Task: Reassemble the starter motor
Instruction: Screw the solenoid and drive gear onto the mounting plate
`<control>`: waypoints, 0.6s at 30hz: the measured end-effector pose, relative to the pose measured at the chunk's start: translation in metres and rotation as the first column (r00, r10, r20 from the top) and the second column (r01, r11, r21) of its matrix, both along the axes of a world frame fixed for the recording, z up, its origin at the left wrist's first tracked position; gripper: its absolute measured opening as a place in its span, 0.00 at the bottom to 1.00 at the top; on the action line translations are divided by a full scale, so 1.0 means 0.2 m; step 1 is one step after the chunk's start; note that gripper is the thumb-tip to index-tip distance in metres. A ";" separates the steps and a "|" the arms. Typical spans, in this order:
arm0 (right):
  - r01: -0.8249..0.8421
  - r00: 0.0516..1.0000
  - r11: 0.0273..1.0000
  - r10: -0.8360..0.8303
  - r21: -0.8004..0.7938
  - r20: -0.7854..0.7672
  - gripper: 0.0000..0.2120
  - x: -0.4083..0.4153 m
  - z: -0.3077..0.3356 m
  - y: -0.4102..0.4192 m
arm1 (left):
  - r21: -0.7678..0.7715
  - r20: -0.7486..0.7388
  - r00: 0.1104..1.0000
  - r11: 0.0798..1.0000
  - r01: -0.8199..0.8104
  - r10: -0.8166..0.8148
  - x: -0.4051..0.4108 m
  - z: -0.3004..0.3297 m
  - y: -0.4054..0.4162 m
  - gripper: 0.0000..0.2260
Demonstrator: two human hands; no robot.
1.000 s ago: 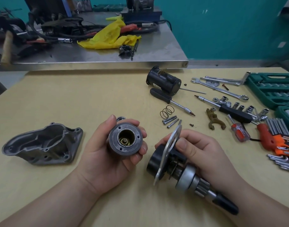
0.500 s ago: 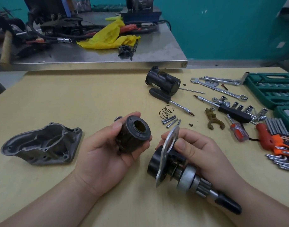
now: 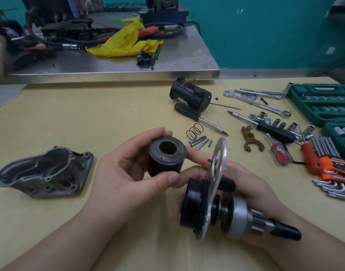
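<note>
Above the table (image 3: 89, 114), left hand (image 3: 128, 173) turned solenoid (image 3: 166, 159) rightward

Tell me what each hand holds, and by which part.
Left hand grips the black cylindrical part around its side wall. Right hand holds the shaft assembly from beneath, near its plate.
</note>
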State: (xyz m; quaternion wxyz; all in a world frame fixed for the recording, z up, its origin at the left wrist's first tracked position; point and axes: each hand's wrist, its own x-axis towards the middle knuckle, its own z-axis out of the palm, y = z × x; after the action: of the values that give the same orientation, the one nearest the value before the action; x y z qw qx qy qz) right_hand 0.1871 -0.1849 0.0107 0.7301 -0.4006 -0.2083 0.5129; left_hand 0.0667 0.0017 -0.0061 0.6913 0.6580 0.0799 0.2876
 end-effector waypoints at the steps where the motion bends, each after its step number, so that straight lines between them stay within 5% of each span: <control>1: -0.009 1.000 1.000 0.009 0.011 0.029 0.42 0.00 0.00 -0.01 | -0.004 -0.007 1.000 1.000 0.030 -0.030 0.00 0.00 0.00 0.33; 5: -0.033 0.996 0.995 0.025 0.093 0.085 0.29 0.00 0.00 -0.01 | 0.082 -0.003 0.998 0.994 0.067 -0.067 0.00 0.00 0.00 0.33; 13: -0.046 0.994 0.990 0.031 0.136 0.108 0.28 0.00 -0.01 0.00 | 0.168 0.105 0.994 0.985 -0.028 0.011 -0.01 0.00 -0.04 0.35; 18: -0.081 0.991 0.988 0.066 0.130 0.120 0.30 0.01 0.00 0.00 | 0.285 0.024 0.999 0.958 -0.045 0.040 -0.01 -0.02 -0.01 0.33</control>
State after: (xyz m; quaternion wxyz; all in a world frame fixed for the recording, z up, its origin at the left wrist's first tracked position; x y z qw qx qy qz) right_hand 0.1889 -0.1848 0.0102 0.7227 -0.3716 -0.2988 0.5004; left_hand 0.0645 -0.0011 -0.0091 0.5837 0.7462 0.0454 0.3169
